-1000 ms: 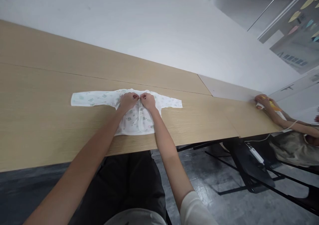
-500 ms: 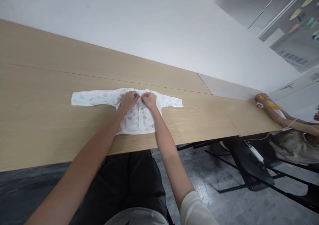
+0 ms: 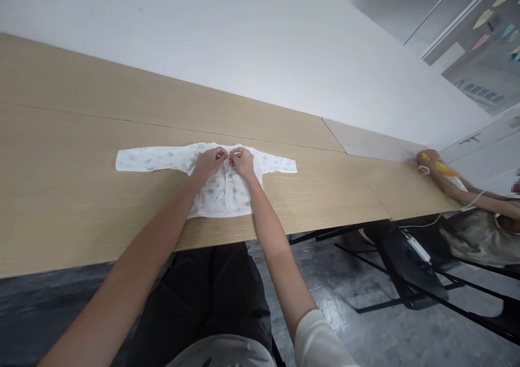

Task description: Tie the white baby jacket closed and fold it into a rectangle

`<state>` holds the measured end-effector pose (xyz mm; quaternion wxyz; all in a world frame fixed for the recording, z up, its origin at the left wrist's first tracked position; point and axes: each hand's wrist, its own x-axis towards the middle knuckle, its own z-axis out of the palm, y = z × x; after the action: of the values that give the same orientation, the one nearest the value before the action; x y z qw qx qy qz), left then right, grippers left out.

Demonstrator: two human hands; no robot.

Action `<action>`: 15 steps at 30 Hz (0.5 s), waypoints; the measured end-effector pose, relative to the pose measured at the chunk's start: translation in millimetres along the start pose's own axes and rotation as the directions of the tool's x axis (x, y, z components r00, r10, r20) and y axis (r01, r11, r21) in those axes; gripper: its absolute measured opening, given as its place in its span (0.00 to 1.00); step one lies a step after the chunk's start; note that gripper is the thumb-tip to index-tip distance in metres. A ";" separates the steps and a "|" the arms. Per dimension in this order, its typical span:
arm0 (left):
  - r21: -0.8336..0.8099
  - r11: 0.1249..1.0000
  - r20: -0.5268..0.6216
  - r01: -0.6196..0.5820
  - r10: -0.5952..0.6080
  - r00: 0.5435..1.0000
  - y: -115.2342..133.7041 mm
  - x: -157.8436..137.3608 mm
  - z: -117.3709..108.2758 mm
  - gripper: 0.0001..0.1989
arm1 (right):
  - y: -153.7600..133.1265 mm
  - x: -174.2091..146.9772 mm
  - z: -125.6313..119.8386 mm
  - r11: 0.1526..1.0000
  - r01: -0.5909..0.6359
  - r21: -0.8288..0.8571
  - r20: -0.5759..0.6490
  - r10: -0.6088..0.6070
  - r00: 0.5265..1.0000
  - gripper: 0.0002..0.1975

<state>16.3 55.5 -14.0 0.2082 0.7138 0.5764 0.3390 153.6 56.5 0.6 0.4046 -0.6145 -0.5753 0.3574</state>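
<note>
Small white shirt [image 3: 211,192], printed with scattered greenish motifs, lies spread face up on the wood-toned table [image 3: 81,210] directly before you. Its sleeves reach out to either side; the one on your left appears longer. The hem lies near the table's front edge, wholly on the top.

Your left hand [image 3: 209,163] rests on the shirt's upper chest, beside the front placket [image 3: 228,191], fingers bent inward. Your right hand [image 3: 244,162] faces it from the other side of the placket, fingers likewise bent. The two sets of fingertips nearly meet just below the collar. Whether either hand is clamped on cloth or a fastening you cannot tell at this size. Both forearms come in over the front edge, the right one passing by the shirt's lower side.

Far right: a co-worker's arms [image 3: 467,196] extend over the table's far end, near a yellow-orange item [image 3: 447,169]. Below them, a white power strip [image 3: 418,249] rests on a black chair [image 3: 400,269]. A white wall [image 3: 203,36] runs behind the table.
</note>
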 end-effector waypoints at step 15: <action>-0.216 0.976 -0.068 0.006 -0.021 0.997 -2.5 -1.8 4.8 0.13 | 0.4 -0.2 7.2 0.993 -0.050 -0.109 -0.120 0.037 0.992 0.08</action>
<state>17.8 54.8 -19.4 0.2664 0.6709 0.5480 0.4226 147.2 57.0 -2.8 0.3950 -0.6685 -0.5560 0.2967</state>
